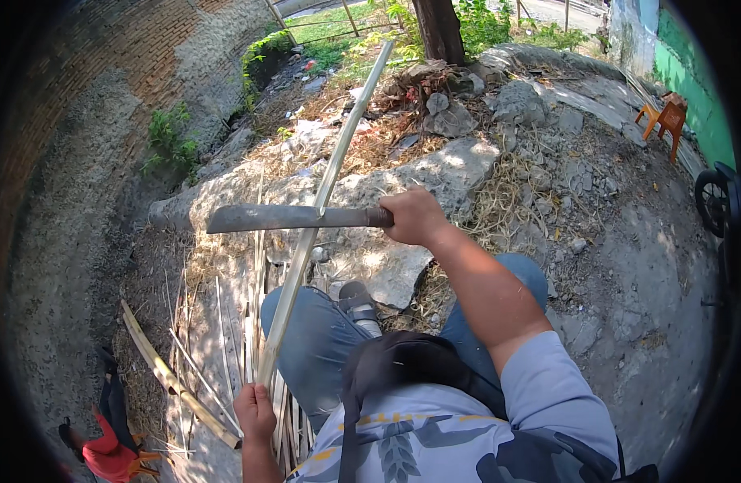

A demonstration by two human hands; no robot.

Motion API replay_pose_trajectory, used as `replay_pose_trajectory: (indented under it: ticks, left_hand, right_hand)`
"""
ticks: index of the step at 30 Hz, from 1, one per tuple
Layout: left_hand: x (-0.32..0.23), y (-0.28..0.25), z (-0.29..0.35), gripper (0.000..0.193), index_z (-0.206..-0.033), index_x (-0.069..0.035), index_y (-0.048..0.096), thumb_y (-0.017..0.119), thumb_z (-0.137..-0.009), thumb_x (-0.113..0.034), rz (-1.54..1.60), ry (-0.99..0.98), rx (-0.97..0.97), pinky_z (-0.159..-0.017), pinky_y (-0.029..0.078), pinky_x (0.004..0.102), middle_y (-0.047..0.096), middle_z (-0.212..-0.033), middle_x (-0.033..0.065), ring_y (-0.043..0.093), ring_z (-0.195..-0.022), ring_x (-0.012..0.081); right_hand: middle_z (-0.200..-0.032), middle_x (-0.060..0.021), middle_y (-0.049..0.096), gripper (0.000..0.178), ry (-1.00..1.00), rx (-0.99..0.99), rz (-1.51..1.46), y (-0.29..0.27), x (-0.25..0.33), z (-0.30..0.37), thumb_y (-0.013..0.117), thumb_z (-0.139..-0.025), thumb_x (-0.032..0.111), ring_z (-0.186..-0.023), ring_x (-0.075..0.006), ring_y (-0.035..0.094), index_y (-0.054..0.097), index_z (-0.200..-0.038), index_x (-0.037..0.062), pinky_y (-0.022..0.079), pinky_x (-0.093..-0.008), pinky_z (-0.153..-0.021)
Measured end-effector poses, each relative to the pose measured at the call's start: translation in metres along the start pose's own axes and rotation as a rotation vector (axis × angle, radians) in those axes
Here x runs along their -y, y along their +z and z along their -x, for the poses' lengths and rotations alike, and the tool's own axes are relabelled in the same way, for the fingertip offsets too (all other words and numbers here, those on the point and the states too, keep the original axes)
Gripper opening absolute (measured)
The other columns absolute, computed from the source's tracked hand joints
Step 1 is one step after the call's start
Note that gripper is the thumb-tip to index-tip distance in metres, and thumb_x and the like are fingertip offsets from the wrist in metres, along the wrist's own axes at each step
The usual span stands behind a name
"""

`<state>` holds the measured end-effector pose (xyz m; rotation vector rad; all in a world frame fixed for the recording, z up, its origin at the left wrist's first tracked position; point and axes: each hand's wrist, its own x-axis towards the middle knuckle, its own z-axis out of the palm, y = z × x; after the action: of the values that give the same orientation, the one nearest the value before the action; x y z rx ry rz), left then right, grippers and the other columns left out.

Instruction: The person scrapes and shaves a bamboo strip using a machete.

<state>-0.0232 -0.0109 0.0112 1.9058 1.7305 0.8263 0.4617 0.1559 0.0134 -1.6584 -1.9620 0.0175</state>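
My right hand (415, 217) is closed round the handle of a machete (274, 217), whose broad dark blade points left. The blade lies across a long pale bamboo strip (338, 153) and touches it about midway. My left hand (255, 412) grips the near end of that strip, which slants up and away to the right over my left knee. Beside my left leg, many thin split bamboo strips (228, 338) lie on the ground. Farther left rests a thicker yellowish bamboo piece (173, 378).
Broken concrete slabs (386, 274) and rubble lie ahead of my feet. A tree trunk (439, 32) stands beyond. Brick wall (105, 72) runs along the left. An orange plastic chair (668, 125) and a motorcycle (716, 201) are at right. Another person in red (109, 451) sits lower left.
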Motion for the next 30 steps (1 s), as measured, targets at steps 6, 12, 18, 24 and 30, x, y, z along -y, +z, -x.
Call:
replay_pose_trajectory:
  ticks: [6, 12, 18, 24, 30]
  left_hand:
    - [0.022, 0.007, 0.009, 0.038, -0.08, -0.005, 0.056, 0.051, -0.109, -0.028, 0.023, -0.07, -0.049, -0.05, 0.035, 0.0272, 0.047, -0.06, -0.0036, 0.041, -0.054, 0.0053]
    - [-0.003, 0.021, -0.012, 0.038, -0.08, -0.004, 0.058, 0.052, -0.108, -0.029, 0.093, -0.032, -0.049, -0.05, 0.037, 0.0262, 0.049, -0.059, -0.0028, 0.044, -0.053, 0.0051]
    - [0.003, 0.008, -0.011, 0.037, -0.078, 0.002, 0.061, 0.055, -0.105, -0.023, 0.009, 0.011, -0.041, -0.051, 0.039, 0.0343, 0.052, -0.056, 0.0077, 0.046, -0.051, 0.0142]
    - [-0.017, -0.001, -0.005, 0.035, -0.078, 0.003, 0.06, 0.057, -0.104, -0.021, -0.088, -0.035, 0.033, -0.052, 0.039, 0.0353, 0.053, -0.058, 0.0089, 0.045, -0.053, 0.0156]
    - [0.009, 0.005, 0.01, 0.035, -0.078, 0.003, 0.061, 0.058, -0.104, -0.02, -0.017, -0.063, -0.011, -0.052, 0.039, 0.0347, 0.052, -0.057, 0.006, 0.045, -0.054, 0.0128]
  right_hand:
    - [-0.079, -0.0055, 0.072, 0.015, -0.033, 0.03, 0.034, 0.002, 0.03, -0.002, 0.071, -0.077, 0.03, -0.077, -0.0277, 0.071, 0.067, -0.084, 0.0173, 0.052, -0.0419, -0.084]
    - [-0.073, -0.0038, 0.071, 0.015, -0.343, 0.083, 0.046, 0.008, 0.065, 0.007, 0.072, -0.071, 0.027, -0.072, -0.0244, 0.07, 0.067, -0.081, 0.0178, 0.047, -0.0376, -0.083]
    - [-0.073, -0.0042, 0.071, 0.013, -0.388, 0.063, 0.104, 0.01, 0.052, 0.003, 0.073, -0.069, 0.024, -0.075, -0.0239, 0.07, 0.067, -0.078, 0.0171, 0.046, -0.0375, -0.086]
    - [-0.088, -0.005, 0.074, 0.011, 0.152, 0.124, 0.068, -0.002, 0.002, 0.004, 0.067, -0.08, 0.026, -0.086, -0.0277, 0.072, 0.07, -0.089, 0.0197, 0.052, -0.043, -0.087]
    - [-0.088, -0.0084, 0.074, 0.016, 0.124, 0.184, 0.065, -0.012, 0.02, -0.003, 0.069, -0.079, 0.029, -0.089, -0.0299, 0.072, 0.072, -0.091, 0.019, 0.055, -0.0456, -0.085]
